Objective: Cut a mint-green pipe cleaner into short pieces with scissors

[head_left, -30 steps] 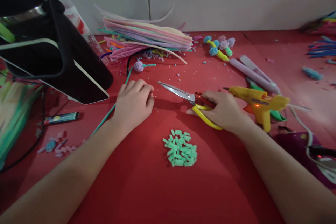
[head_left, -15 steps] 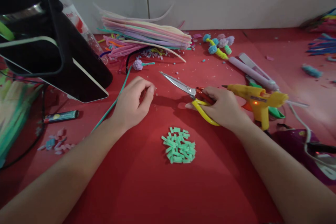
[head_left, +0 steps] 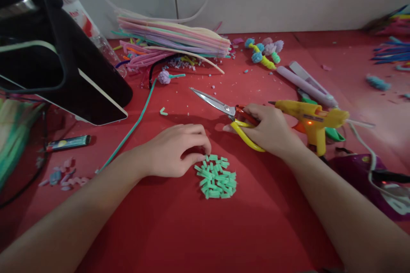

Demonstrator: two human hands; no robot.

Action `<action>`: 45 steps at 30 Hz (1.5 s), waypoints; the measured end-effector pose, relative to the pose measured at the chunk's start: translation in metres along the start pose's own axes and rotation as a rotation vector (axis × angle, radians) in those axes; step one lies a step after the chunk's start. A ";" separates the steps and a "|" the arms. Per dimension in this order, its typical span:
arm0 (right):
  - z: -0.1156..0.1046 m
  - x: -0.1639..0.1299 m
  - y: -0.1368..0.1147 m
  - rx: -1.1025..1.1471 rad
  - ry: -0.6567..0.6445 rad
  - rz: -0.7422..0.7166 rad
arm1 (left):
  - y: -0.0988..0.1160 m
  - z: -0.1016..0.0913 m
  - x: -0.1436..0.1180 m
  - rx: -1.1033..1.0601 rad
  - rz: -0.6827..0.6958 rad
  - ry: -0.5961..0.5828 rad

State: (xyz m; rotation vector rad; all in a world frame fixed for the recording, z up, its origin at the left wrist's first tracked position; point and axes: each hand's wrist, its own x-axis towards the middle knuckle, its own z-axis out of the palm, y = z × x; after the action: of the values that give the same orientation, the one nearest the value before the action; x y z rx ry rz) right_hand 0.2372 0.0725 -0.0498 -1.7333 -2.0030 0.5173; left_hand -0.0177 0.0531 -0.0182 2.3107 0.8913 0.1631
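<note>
My left hand (head_left: 177, 149) is at the upper left edge of a small heap of short green pipe cleaner pieces (head_left: 218, 179). Its thumb and fingertips are drawn together against the heap, and whatever lies between them is too small to make out. In my right hand (head_left: 272, 128) is a pair of scissors (head_left: 221, 104) with one red and one yellow handle. The blades look closed and point to the far left. A small pale green bent piece (head_left: 163, 111) lies on the red table beyond my left hand.
A yellow glue gun (head_left: 312, 117) with a glowing light lies right of my right hand, beside a lilac hair straightener (head_left: 304, 85). Bundled pipe cleaners (head_left: 176, 38) lie at the back. On the left are a black tumbler (head_left: 92, 59), a lighter (head_left: 68, 143) and a teal stem (head_left: 137, 121).
My left hand has come down and right, from the table's middle left to the green pieces, uncovering the bent piece. My right hand keeps the scissors in about the same place.
</note>
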 end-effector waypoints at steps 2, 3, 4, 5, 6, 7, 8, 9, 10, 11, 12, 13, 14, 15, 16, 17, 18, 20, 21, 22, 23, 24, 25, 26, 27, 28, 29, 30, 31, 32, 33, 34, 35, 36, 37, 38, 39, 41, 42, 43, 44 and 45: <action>0.000 0.000 -0.001 -0.001 0.002 0.005 | 0.000 0.002 0.001 0.013 0.003 0.005; 0.000 0.000 -0.001 -0.005 0.002 0.009 | -0.001 0.002 0.001 0.019 0.005 0.010; -0.001 0.000 -0.001 -0.008 0.002 0.013 | -0.001 0.003 0.001 0.024 0.008 0.016; -0.001 0.000 -0.001 -0.010 -0.002 0.017 | -0.001 0.003 0.001 0.027 0.012 0.025; -0.001 -0.001 -0.001 -0.008 -0.006 0.019 | -0.001 0.004 0.001 0.028 0.014 0.033; -0.001 -0.001 -0.002 -0.003 -0.010 0.019 | -0.002 0.004 0.001 0.021 0.016 0.044; -0.001 -0.001 -0.002 0.003 -0.012 0.015 | -0.003 0.004 0.001 0.005 0.015 0.056; -0.001 -0.002 -0.002 0.010 -0.011 0.007 | -0.004 0.003 0.001 -0.021 0.013 0.077; -0.002 -0.002 -0.003 0.016 -0.011 0.000 | -0.006 0.003 0.000 -0.059 0.009 0.112; -0.002 -0.002 -0.003 0.019 -0.010 0.000 | -0.009 0.001 0.000 -0.105 0.000 0.165; -0.002 -0.002 -0.004 0.021 -0.007 0.004 | -0.012 0.000 0.000 -0.158 -0.017 0.243; -0.002 -0.002 -0.004 0.023 -0.007 0.012 | -0.015 -0.001 0.000 -0.213 -0.046 0.345; -0.003 -0.003 -0.005 0.024 -0.007 0.017 | -0.018 -0.003 0.000 -0.269 -0.087 0.460; -0.003 -0.003 -0.006 0.025 -0.006 0.020 | -0.022 -0.004 0.000 -0.324 -0.135 0.579; -0.003 -0.004 -0.006 0.024 -0.005 0.020 | -0.025 -0.004 0.000 -0.377 -0.183 0.683; -0.003 -0.004 -0.007 0.021 -0.003 0.015 | -0.029 -0.005 0.001 -0.422 -0.222 0.771; -0.004 -0.005 -0.007 0.018 -0.006 0.010 | -0.033 -0.005 0.002 -0.459 -0.249 0.839; -0.004 -0.006 -0.006 0.007 -0.014 0.007 | -0.041 -0.003 0.004 -0.512 -0.260 0.926; -0.004 -0.006 -0.006 0.003 -0.019 0.004 | -0.045 -0.002 0.005 -0.534 -0.250 0.954; -0.004 -0.006 -0.005 0.000 -0.022 -0.001 | -0.048 0.000 0.006 -0.555 -0.232 0.973; -0.004 -0.006 -0.004 -0.002 -0.024 -0.007 | -0.051 0.002 0.007 -0.576 -0.213 0.984; -0.004 -0.006 -0.004 -0.002 -0.027 -0.014 | -0.053 0.003 0.007 -0.594 -0.197 0.986; -0.004 -0.006 -0.003 -0.001 -0.032 -0.021 | -0.055 0.004 0.007 -0.607 -0.189 0.985; -0.004 -0.005 -0.003 0.001 -0.042 -0.026 | -0.056 0.004 0.007 -0.613 -0.188 0.980; -0.004 -0.005 -0.002 -0.002 -0.051 -0.027 | -0.055 0.004 0.007 -0.612 -0.192 0.971; -0.004 -0.004 -0.002 -0.012 -0.054 -0.025 | -0.054 0.004 0.007 -0.607 -0.200 0.958; -0.004 -0.004 -0.002 -0.025 -0.055 -0.024 | -0.053 0.003 0.008 -0.600 -0.208 0.944; -0.004 -0.003 -0.002 -0.040 -0.053 -0.023 | -0.050 0.001 0.008 -0.592 -0.211 0.931; -0.004 -0.003 -0.003 -0.052 -0.044 -0.024 | -0.048 0.000 0.009 -0.586 -0.207 0.919; -0.004 -0.003 -0.004 -0.056 -0.034 -0.026 | -0.045 -0.001 0.011 -0.581 -0.201 0.911; -0.005 -0.003 -0.005 -0.048 -0.018 -0.027 | -0.043 -0.002 0.012 -0.575 -0.197 0.908; -0.005 -0.003 -0.006 -0.031 -0.003 -0.024 | -0.041 -0.003 0.014 -0.569 -0.195 0.904; -0.005 -0.003 -0.007 -0.013 0.012 -0.017 | -0.039 -0.002 0.015 -0.561 -0.197 0.899; -0.005 -0.003 -0.008 -0.001 0.025 -0.008 | -0.037 -0.002 0.017 -0.548 -0.202 0.892; -0.005 -0.003 -0.009 0.006 0.031 -0.001 | -0.037 -0.001 0.018 -0.526 -0.209 0.890; -0.004 -0.003 -0.009 0.004 0.032 0.004 | -0.037 0.000 0.019 -0.496 -0.217 0.892; -0.004 -0.004 -0.009 -0.002 0.031 0.005 | -0.039 0.001 0.019 -0.460 -0.223 0.902; -0.004 -0.004 -0.009 -0.002 0.025 0.006 | -0.044 0.002 0.019 -0.390 -0.241 0.931; -0.003 -0.004 -0.009 0.006 0.022 0.007 | -0.047 0.002 0.018 -0.367 -0.255 0.948; -0.003 -0.004 -0.008 0.015 0.020 0.008 | -0.050 0.001 0.017 -0.354 -0.274 0.962; -0.003 -0.004 -0.008 0.022 0.020 0.011 | -0.053 0.000 0.016 -0.349 -0.293 0.972; -0.003 -0.004 -0.008 0.025 0.019 0.014 | -0.055 -0.001 0.015 -0.348 -0.308 0.984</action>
State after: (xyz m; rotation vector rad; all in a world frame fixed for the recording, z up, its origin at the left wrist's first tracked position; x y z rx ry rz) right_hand 0.2328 0.0676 -0.0429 -1.7322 -1.9643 0.5272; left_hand -0.0371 0.0936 -0.0528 1.6712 1.5099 1.2762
